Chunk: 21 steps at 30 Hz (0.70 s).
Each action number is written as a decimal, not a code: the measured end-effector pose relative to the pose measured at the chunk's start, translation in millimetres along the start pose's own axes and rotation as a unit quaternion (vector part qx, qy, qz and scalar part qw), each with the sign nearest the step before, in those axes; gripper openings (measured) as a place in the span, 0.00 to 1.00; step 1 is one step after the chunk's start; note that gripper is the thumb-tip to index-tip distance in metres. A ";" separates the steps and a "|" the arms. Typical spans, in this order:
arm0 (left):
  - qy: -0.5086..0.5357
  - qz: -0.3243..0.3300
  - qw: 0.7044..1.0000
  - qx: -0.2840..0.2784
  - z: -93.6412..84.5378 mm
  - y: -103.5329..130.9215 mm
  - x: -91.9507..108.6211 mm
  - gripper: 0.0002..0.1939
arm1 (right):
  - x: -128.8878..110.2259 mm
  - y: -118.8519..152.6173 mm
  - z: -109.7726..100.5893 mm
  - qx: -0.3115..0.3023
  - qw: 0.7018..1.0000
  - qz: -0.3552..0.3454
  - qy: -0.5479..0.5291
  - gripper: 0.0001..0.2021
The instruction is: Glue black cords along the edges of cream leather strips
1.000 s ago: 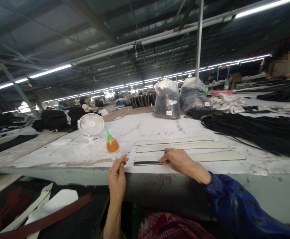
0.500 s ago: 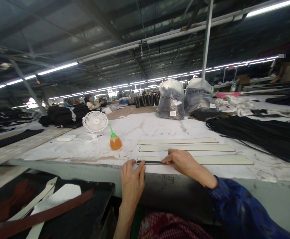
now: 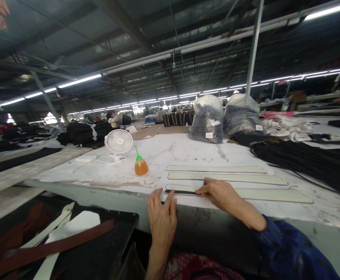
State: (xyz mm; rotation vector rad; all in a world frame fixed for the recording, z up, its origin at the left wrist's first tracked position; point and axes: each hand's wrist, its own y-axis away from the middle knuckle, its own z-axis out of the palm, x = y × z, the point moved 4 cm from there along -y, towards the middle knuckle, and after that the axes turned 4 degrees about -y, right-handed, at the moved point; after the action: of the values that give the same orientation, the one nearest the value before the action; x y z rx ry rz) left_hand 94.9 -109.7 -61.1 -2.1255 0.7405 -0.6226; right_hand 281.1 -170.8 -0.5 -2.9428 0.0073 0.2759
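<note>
Nearest to me on the white-covered table lies a long cream strip [image 3: 274, 194] with a dark edge. A narrow black strip [image 3: 183, 192] rests along its near edge at the left end. My left hand [image 3: 162, 217] is at that end, fingers apart, a fingertip touching or just beside the black strip. My right hand [image 3: 225, 198] has its thumb and fingers closed on the black strip farther right, where its fingers hide the strip's end. Just beyond lie two more cream strips, a middle one [image 3: 245, 178] and a far one [image 3: 216, 169], roughly parallel.
A squeeze bottle [image 3: 141, 167] of orange liquid stands left of the strips, near a small white fan [image 3: 118, 142]. Filled plastic bags [image 3: 207, 120] are at the back. Black strips [image 3: 309, 163] lie right. Brown and cream pieces [image 3: 79, 237] lie on a lower black surface, left.
The view has turned slightly left, so the table's contents sit farther right. My left fingers have spread a little from the strip's end. My right hand keeps about the same place along it.
</note>
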 end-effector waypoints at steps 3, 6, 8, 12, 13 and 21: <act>0.002 0.002 1.000 -0.002 0.4 0.0 0.3 0.15 | -0.3 0.4 -0.3 0.000 1.000 0.003 -0.003 0.17; 0.000 0.002 1.000 -0.004 -0.4 -0.6 0.8 0.15 | -0.6 0.6 -0.7 -0.002 1.000 0.005 -0.004 0.17; 0.000 0.002 1.000 -0.005 -1.0 -1.3 0.9 0.14 | -0.3 0.8 -0.2 -0.002 1.000 0.005 -0.005 0.17; 0.001 0.004 1.000 -0.005 -1.2 -2.3 0.5 0.14 | 1.2 0.7 1.8 0.005 1.000 0.001 -0.007 0.17; 0.001 0.003 1.000 -0.002 -1.3 -2.4 0.3 0.14 | 1.5 0.6 2.3 0.007 1.000 0.000 -0.006 0.17; -0.001 0.000 1.000 -0.009 -4.2 -4.5 0.3 0.13 | -1.8 0.4 -1.0 -0.002 1.000 0.004 0.011 0.18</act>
State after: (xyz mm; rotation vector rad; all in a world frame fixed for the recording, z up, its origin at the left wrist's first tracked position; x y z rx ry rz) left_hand 93.8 -109.7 -55.0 -2.1420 0.7477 -0.6154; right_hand 279.4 -171.4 0.7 -2.9509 0.0227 0.2442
